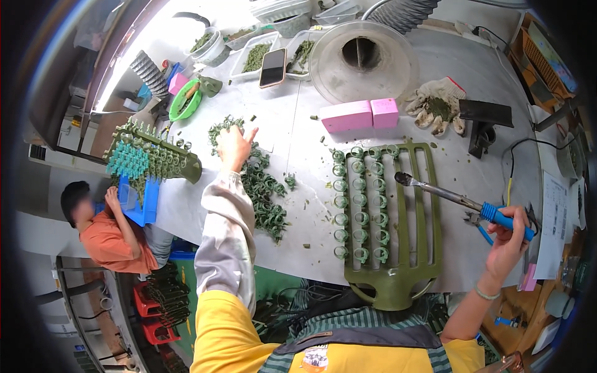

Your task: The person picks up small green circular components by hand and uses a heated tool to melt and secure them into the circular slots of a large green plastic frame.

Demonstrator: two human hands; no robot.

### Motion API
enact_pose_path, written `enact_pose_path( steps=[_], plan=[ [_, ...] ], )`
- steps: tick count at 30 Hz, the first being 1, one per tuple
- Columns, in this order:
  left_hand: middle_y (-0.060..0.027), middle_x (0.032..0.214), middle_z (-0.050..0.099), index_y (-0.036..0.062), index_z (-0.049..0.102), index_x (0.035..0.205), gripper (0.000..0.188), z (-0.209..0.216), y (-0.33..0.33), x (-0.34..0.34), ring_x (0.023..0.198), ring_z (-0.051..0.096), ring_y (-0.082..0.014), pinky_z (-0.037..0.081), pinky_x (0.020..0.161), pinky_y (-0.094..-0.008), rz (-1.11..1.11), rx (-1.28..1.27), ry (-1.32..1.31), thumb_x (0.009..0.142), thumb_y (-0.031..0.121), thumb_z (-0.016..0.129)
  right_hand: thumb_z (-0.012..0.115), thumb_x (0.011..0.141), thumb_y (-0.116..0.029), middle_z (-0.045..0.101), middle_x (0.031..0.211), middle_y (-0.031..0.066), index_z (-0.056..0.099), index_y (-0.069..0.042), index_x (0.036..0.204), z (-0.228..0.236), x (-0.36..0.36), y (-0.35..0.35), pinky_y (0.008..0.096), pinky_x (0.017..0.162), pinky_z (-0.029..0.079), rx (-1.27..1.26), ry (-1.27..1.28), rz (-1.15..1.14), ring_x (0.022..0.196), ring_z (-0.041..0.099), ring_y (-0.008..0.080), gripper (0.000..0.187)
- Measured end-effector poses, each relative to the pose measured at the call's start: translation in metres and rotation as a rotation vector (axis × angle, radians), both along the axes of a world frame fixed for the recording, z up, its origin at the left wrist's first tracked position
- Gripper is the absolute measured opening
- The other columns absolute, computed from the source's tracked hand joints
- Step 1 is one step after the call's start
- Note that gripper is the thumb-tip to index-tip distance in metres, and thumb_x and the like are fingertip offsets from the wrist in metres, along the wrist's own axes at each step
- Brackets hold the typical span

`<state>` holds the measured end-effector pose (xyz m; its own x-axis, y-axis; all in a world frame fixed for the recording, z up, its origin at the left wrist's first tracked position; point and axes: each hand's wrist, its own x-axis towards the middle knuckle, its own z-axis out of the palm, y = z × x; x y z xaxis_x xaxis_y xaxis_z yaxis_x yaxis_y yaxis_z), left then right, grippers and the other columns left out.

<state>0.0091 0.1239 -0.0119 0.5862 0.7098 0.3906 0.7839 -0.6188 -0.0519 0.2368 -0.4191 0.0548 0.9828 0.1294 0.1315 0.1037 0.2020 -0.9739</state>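
Fingers [518,219] of R hand [509,239], just past 3 o'clock, clasp a blue-handled tool [472,203], its metal tip [404,179] over an olive rack [398,280] toward 4, lined w/ green rings [359,218]; L hand [234,151], at 10, reaches onto a loose pile of green pieces [266,199] nr. ctr., tho can't tell if its fingers grasp any; pink blocks [346,116] at 1, glove [429,96] at 2 & phone [272,67] nr. 12 sit on gray tabletop [280,121]; co-worker in orange [118,239] btwn. 8 & 9.
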Motion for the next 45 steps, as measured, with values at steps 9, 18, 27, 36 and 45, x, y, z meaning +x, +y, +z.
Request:
enact_pose_path(
  steps=[9, 18, 27, 36, 45],
  plan=[
    [-0.0058, 0.095, 0.071, 0.0038, 0.063, 0.103, 0.017, 0.024, -0.045, 0.023, 0.088, 0.066, -0.0135, 0.052, 0.076, -0.0271, -0.251, -0.788, -0.449, 0.088, 0.008, 0.07, 0.056, 0.098, -0.026, 0.064, 0.08, 0.0061, 0.063, -0.001, 0.084, 0.008, -0.01, -0.006, 0.0248, 0.056, 0.053, -0.017, 0.002, -0.049, 0.058, 0.063, 0.0122, 0.029],
    [-0.007, 0.115, 0.065, 0.0053, 0.068, 0.112, 0.026, 0.064, -0.232, 0.106, 0.099, 0.064, -0.0156, 0.054, 0.086, -0.0282, -0.874, -1.074, -0.306, 0.087, -0.002, 0.068, 0.06, 0.097, -0.022, 0.065, 0.08, 0.0071, 0.064, 0.001, 0.085, 0.001, -0.007, -0.003, 0.0264, 0.058, 0.057, 0.014, 0.03, 0.011, 0.06, 0.067, 0.015, 0.026],
    [-0.0056, 0.109, 0.072, 0.0095, 0.072, 0.108, 0.031, 0.03, -0.248, 0.138, 0.102, 0.061, -0.0265, 0.048, 0.089, -0.0383, -1.013, -0.551, -0.191, 0.078, 0.003, 0.075, 0.057, 0.099, -0.02, 0.067, 0.081, 0.007, 0.064, 0.002, 0.085, -0.023, -0.002, 0.008, 0.0282, 0.059, 0.059, 0.061, 0.097, 0.055, 0.061, 0.068, 0.0163, 0.027],
    [-0.0036, 0.11, 0.071, 0.0094, 0.072, 0.109, 0.034, 0.032, -0.241, 0.132, 0.1, 0.06, -0.0262, 0.043, 0.092, -0.0416, -1.023, -0.526, -0.15, 0.076, 0.005, 0.075, 0.055, 0.099, -0.023, 0.062, 0.076, 0.0048, 0.063, 0.001, 0.082, -0.002, -0.007, -0.001, 0.0252, 0.055, 0.054, -0.051, -0.015, -0.008, 0.058, 0.065, 0.0147, 0.03],
    [-0.0123, 0.105, 0.062, 0.009, 0.064, 0.11, 0.031, 0.051, -0.112, 0.051, 0.101, 0.057, -0.0317, 0.047, 0.087, -0.0402, -0.464, -0.606, -0.236, 0.08, 0.004, 0.067, 0.053, 0.099, -0.023, 0.059, 0.073, 0.0049, 0.06, 0.0, 0.079, 0.005, -0.009, -0.019, 0.0238, 0.05, 0.05, 0.014, -0.007, 0.039, 0.053, 0.058, 0.0129, 0.031]
  ],
)
